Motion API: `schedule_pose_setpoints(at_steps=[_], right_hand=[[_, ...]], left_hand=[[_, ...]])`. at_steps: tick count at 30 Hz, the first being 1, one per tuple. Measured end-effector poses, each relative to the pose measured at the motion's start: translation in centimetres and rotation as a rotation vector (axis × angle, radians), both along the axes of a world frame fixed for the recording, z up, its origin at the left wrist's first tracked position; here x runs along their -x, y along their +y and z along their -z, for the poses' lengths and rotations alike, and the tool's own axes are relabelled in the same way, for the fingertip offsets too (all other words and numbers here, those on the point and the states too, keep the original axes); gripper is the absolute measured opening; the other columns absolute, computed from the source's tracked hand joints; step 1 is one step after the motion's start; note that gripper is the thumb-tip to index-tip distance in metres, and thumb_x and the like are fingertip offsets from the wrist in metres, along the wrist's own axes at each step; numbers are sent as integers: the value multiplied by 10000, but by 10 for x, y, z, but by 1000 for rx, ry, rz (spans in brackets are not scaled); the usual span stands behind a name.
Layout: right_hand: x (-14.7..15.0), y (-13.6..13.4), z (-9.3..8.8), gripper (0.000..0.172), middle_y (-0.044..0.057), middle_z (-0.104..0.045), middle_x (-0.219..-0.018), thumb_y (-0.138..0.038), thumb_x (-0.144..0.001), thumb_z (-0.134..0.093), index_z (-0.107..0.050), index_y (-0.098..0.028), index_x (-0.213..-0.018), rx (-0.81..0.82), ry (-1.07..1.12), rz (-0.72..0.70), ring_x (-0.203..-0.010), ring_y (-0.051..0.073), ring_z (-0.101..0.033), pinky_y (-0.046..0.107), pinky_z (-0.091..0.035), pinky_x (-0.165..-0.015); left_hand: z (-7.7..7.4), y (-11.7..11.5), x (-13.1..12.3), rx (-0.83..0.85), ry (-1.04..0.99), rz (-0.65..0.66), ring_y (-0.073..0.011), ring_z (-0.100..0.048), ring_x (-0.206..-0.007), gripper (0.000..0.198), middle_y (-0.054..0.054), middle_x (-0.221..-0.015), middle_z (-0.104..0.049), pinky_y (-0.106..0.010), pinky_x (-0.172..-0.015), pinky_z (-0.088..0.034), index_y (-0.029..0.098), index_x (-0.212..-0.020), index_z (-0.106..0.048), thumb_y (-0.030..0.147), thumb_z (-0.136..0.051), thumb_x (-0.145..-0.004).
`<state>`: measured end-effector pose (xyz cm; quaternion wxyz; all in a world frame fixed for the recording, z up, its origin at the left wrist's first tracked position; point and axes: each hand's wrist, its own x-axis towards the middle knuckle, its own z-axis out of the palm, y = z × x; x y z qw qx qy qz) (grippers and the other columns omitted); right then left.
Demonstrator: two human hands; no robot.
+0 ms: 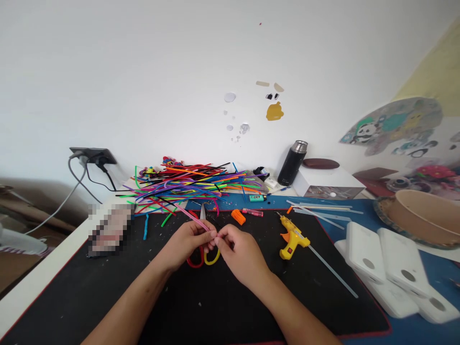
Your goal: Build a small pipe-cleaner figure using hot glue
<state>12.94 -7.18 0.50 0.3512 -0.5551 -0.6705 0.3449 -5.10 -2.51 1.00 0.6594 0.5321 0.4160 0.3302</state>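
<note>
My left hand (190, 243) and right hand (241, 254) pinch a fuzzy pink stem (191, 218) above the scissors (203, 212); plastic glue gun (293, 238) rightward.

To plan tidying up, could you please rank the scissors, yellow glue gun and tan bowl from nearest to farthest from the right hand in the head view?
From the right hand:
1. Scissors, just to its left, partly hidden.
2. Yellow glue gun, to its right on the black mat.
3. Tan bowl, near the view's right edge.
</note>
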Motion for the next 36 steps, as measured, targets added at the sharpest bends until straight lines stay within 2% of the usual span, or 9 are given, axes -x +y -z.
schedule_pose_setpoints(at_steps=[8, 11, 13, 19, 23, 29, 36], right_hand=[[1, 1, 1, 155, -15, -692, -699, -340, -1005, -574, -670, -226, -964, 18, 199, -4, -588, 138, -598, 241, -382, -557], [1, 1, 3, 168, 0, -733, -768, -349, -1003, -576, -654, -222, -925, 19, 276, 13, -594, 132, -606, 239, -401, -556], [0, 1, 3, 178, -2, -723, -743, -352, -996, -586, -648, -219, -895, 18, 301, 24, -573, 130, -589, 238, -396, -542], [-2, 2, 0, 232, 7, -712, -703, -397, -988, -601, -660, -208, -867, 14, 326, 52, -551, 138, -552, 247, -359, -513], [-3, 3, 0, 222, 15, -727, -729, -384, -989, -603, -668, -206, -874, 7, 313, 50, -577, 145, -570, 255, -367, -537], [-3, 3, -2, 211, -16, -654, -645, -365, -983, -603, -676, -208, -864, 14, 238, 66, -536, 137, -507, 258, -326, -519], [-3, 2, -1, 201, -32, -600, -621, -347, -993, -595, -681, -212, -871, 25, 99, 21, -551, 130, -488, 249, -303, -524]], left_hand=[[3, -6, -7, 55, -162, -94, -109, -598, -591, 362, -3, -664, -690, -205, -566, -473, 149, -791, -731, 457, -909, -725], [5, -7, -11, 106, -223, -100, -108, -614, -596, 363, -19, -691, -706, -199, -560, -472, 141, -793, -737, 440, -925, -712], [5, -7, -11, 121, -242, -88, -106, -618, -596, 356, -28, -701, -711, -196, -556, -472, 133, -794, -746, 426, -931, -710], [6, -5, -8, 114, -270, -69, -131, -663, -659, 395, -56, -756, -743, -207, -588, -508, 123, -950, -796, 382, -950, -695], [7, -5, -8, 50, -205, -94, -142, -664, -640, 409, -57, -755, -754, -232, -595, -527, 133, -966, -795, 420, -932, -709], [-1, -6, -10, -87, -67, -121, -158, -641, -637, 383, -32, -684, -713, -260, -591, -534, 151, -761, -753, 506, -890, -717], [-2, -7, -6, -195, 83, -148, -171, -631, -653, 354, -23, -700, -717, -270, -617, -520, 174, -776, -752, 509, -859, -731]])
